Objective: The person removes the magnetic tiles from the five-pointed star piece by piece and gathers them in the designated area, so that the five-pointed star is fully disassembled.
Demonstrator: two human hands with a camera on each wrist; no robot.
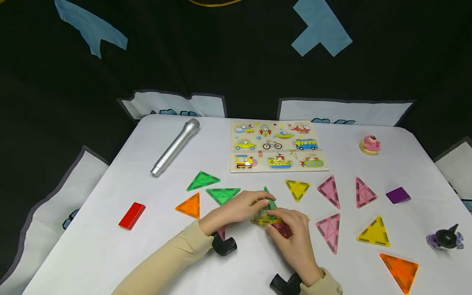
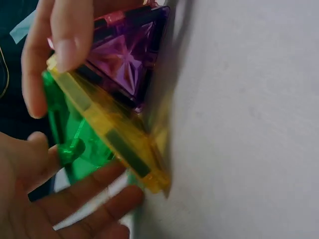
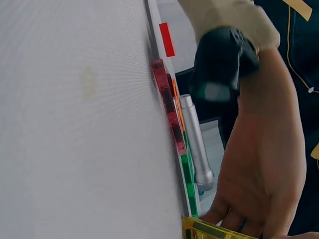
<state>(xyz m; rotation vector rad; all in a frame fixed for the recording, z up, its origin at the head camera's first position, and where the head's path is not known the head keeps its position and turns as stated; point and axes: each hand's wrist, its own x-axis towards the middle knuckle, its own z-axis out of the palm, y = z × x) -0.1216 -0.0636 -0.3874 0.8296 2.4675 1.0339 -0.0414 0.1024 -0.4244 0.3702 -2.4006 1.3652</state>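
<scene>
Just below the table's middle, both hands are at a small group of see-through triangular magnetic tiles. My left hand (image 1: 239,205) pinches an upright green tile (image 1: 271,205) between thumb and fingers. My right hand (image 1: 296,231) grips the near right side, its fingers over a corner of a tilted yellow tile (image 2: 117,139) and beside a dark pink tile (image 1: 283,230), which looks purple in the left wrist view. The three tiles stand edge to edge at angles. In the right wrist view, a yellow tile (image 3: 209,230) edge shows at the bottom; the right fingers are hidden there.
Loose triangles lie around: green (image 1: 202,180), orange (image 1: 189,205), yellow (image 1: 298,189), pink (image 1: 329,229). A vehicle puzzle board (image 1: 278,146) and silver microphone (image 1: 176,147) lie behind. Also there are a red block (image 1: 132,215), purple piece (image 1: 398,195), pink figurine (image 1: 370,145) and black-and-purple toy (image 1: 445,237).
</scene>
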